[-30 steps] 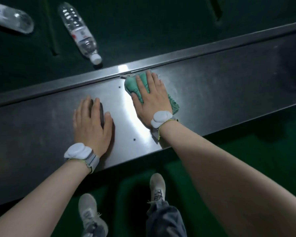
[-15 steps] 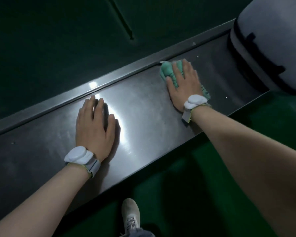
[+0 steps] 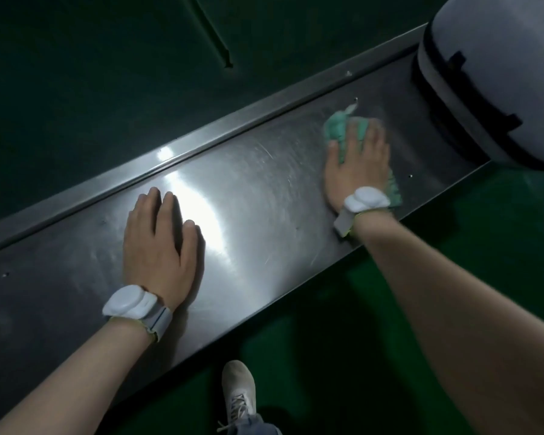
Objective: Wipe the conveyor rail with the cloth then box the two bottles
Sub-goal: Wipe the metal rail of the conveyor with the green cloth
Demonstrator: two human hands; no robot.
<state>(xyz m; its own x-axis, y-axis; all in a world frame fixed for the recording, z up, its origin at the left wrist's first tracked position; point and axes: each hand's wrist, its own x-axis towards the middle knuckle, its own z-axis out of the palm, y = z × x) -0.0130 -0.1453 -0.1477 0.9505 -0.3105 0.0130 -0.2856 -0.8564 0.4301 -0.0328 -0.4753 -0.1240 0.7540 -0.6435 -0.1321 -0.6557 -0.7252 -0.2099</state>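
The steel conveyor rail (image 3: pixel 258 189) runs diagonally from lower left to upper right. My right hand (image 3: pixel 357 166) presses flat on a green cloth (image 3: pixel 336 128) on the rail's right part; the cloth shows under the fingers and beside the wrist, and hand and cloth are blurred. My left hand (image 3: pixel 157 243) lies flat on the bare rail, fingers together, holding nothing. Neither bottle is in view, and no box is visible.
A large grey rounded casing with black bands (image 3: pixel 496 80) sits at the rail's right end, close to the cloth. The dark green belt (image 3: pixel 107 73) lies beyond the rail. Below are the green floor (image 3: pixel 358 324) and my shoe (image 3: pixel 237 390).
My right hand has slid the cloth to the right along the rail toward the grey casing. The view turned right, and the two bottles left the frame. The left hand stays flat.
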